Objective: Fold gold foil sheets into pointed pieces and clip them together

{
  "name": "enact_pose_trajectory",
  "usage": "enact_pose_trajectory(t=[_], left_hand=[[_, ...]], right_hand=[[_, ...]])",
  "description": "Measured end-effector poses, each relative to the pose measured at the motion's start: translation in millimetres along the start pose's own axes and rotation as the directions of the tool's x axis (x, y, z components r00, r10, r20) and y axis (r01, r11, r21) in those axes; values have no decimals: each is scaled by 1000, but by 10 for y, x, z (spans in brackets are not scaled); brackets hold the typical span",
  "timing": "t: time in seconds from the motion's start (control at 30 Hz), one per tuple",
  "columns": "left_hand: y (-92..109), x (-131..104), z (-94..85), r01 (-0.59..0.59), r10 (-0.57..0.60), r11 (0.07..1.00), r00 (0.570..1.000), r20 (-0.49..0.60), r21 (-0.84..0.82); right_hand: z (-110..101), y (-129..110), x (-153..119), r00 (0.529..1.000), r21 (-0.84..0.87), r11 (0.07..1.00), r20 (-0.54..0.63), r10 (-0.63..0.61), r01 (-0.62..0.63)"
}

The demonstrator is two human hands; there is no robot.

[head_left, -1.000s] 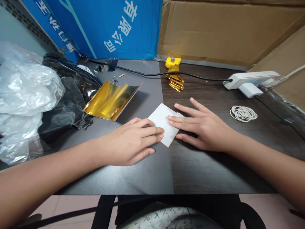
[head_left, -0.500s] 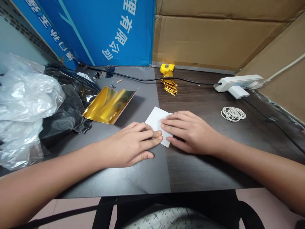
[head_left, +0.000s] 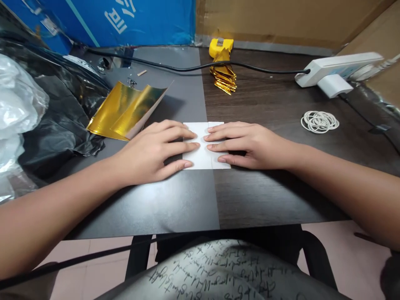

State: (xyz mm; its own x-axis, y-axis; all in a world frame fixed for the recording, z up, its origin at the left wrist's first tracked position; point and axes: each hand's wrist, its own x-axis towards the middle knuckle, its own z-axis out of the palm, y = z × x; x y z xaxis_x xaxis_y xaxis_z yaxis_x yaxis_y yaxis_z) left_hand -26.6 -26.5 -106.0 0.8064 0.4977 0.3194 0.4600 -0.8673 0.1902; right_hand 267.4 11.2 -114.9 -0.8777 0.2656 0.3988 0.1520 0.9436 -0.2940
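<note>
The left hand [head_left: 158, 149] and right hand [head_left: 251, 143] lie unclenched, fingers spread on the paper [head_left: 201, 159], midway between the worktop's [head_left: 265, 196] front and back edges; the blue box [head_left: 159, 21] behind shows "司".

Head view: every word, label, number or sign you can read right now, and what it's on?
"司": blue box, slanted white lettering; the character above it is cut by the picture's edge, probably "公".
Blue box, far left: white marks, too blurred and cut off to read.
Cloth at the lap: black script, too blurred to quote reliably.
Power strip: faint bluish marking, unreadable.
White paper: no text shows.
</note>
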Motion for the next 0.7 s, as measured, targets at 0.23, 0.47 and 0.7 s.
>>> enact_pose_trajectory(t=[0.23,0.47,0.7], left_hand=[[16,67,-37,69,-70,992,998,-2,-109],[-29,108,-48,24,-24,997,1000,4,-77],[65,237,-56,-21,6,994,991,-134,-107]], right_hand=[[-11,41,-14,1000,56,998,10,-9,9],[-4,45,-31,1000,63,998,5,21,-21],[-9,41,-5,998,0,998,-8,-65,65]])
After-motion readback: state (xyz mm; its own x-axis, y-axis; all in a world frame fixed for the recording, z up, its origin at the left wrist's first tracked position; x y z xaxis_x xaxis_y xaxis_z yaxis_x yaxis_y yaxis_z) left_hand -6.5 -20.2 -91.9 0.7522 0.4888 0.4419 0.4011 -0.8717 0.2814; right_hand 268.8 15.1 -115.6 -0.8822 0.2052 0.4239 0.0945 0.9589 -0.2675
